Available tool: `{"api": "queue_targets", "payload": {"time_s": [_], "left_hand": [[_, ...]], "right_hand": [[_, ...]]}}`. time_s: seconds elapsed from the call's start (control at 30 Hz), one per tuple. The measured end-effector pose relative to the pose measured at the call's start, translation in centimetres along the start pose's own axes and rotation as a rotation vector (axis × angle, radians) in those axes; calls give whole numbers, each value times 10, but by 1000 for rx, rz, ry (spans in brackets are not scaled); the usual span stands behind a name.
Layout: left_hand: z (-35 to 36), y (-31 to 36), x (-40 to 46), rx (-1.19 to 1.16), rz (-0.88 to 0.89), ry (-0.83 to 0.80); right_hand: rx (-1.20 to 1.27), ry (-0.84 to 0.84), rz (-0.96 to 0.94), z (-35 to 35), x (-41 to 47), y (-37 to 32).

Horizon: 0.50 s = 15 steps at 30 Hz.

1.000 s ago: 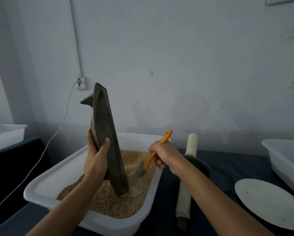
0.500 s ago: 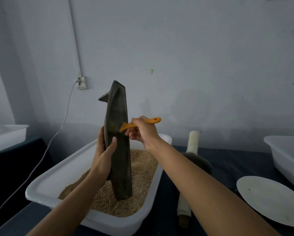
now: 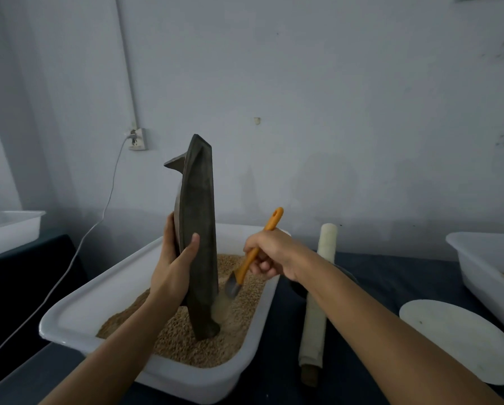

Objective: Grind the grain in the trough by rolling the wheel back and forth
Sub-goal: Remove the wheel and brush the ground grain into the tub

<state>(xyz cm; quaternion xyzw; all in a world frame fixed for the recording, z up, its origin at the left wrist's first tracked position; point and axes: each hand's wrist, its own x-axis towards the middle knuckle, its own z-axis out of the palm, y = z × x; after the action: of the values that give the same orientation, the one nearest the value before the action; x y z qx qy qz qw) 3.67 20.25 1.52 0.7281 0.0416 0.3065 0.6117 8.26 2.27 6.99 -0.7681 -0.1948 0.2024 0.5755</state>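
A dark boat-shaped trough (image 3: 199, 229) stands on end in a white tub (image 3: 104, 290), its lower tip sunk in the tan grain (image 3: 183, 340). My left hand (image 3: 173, 270) grips the trough at mid-height, thumb across its front. My right hand (image 3: 269, 254) grips the orange handle of a small brush (image 3: 246, 266), whose bristles sit low beside the trough's right edge, where fine powder falls onto the grain. The dark grinding wheel (image 3: 344, 277) lies on the table behind my right forearm, on a long pale axle (image 3: 318, 302).
A round white plate (image 3: 458, 340) lies at the right on the dark table. Another white tub (image 3: 484, 264) stands at the far right, and a third (image 3: 8, 229) at the far left. A white cable (image 3: 78, 252) hangs from a wall socket.
My right hand swept the brush from high on the trough down to near its lower end. Powder now falls at the base. The trough stayed upright in my left hand.
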Motion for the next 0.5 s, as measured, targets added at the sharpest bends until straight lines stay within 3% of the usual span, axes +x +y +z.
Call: {"api": "queue_targets", "payload": {"time_s": [0.33,0.43,0.5], "left_hand": [[-3,-1,0,28,10,56],[-3,-1,1,37,-3,61],[-4,-1,0,23,-7,65]], "right_hand": [[121,47,-184,2,3,11],[56,84,-179,-4,3,9],[173,79,-210,-9,5,7]]}}
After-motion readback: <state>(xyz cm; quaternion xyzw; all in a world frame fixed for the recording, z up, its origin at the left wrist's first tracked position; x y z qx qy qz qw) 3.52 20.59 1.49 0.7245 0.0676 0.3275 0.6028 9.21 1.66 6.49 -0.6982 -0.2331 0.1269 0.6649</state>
